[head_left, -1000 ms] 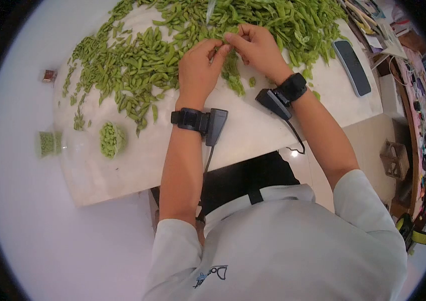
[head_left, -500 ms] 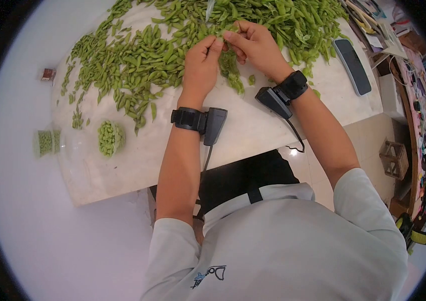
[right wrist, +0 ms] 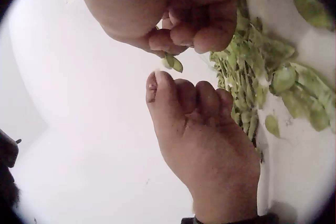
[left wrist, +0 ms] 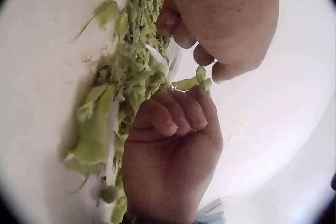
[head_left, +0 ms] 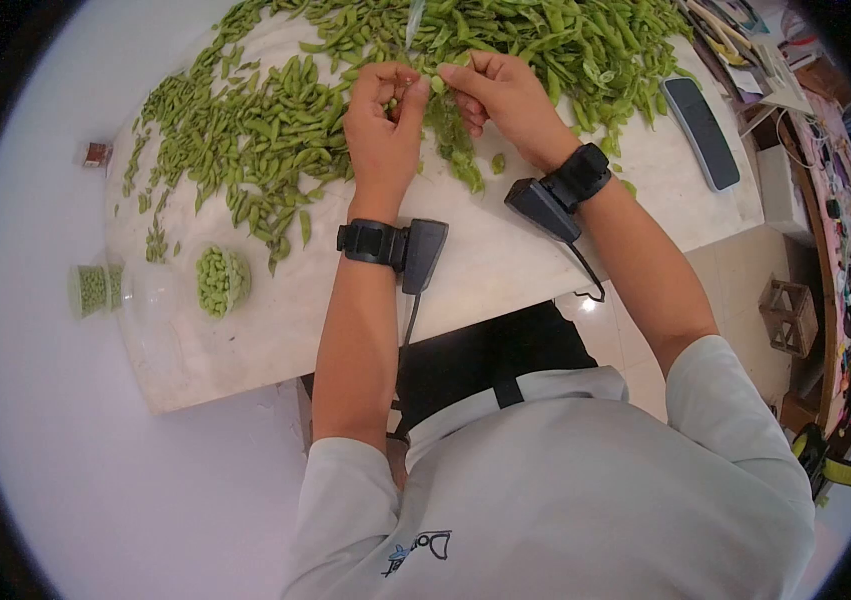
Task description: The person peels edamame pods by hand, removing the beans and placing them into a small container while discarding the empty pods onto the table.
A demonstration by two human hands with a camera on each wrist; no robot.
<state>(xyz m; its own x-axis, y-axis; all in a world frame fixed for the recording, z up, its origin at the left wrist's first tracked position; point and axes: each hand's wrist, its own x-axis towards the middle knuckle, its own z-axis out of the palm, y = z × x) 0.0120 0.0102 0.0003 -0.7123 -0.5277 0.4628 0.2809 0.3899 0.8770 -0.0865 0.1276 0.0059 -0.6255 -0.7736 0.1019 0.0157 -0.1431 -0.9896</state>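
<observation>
My right hand (head_left: 510,105) pinches a green soybean pod (right wrist: 176,65) between thumb and index finger. The pod looks split at its end, with rounded green halves sticking out past the fingertips in the left wrist view. Just left of it is my left hand (head_left: 382,130), its thumb tip close to the pod and its fingers curled toward the palm. I cannot tell whether those curled fingers hold a bean. Below both hands, limp opened pod shells (left wrist: 94,129) hang in a clump at the near edge of the heap.
A wide heap of soybean pods (head_left: 285,130) covers the far table (head_left: 325,320), thicker at right. Shelled beans fill a clear tub (head_left: 222,282) at near left; its reflection shows beside it. A phone (head_left: 700,133) lies at right, near stacked tools and papers (head_left: 740,50).
My left hand has drawn back to the left, so a gap now shows between fingertips that met one second ago. The right hand stays nearly in place with the pod.
</observation>
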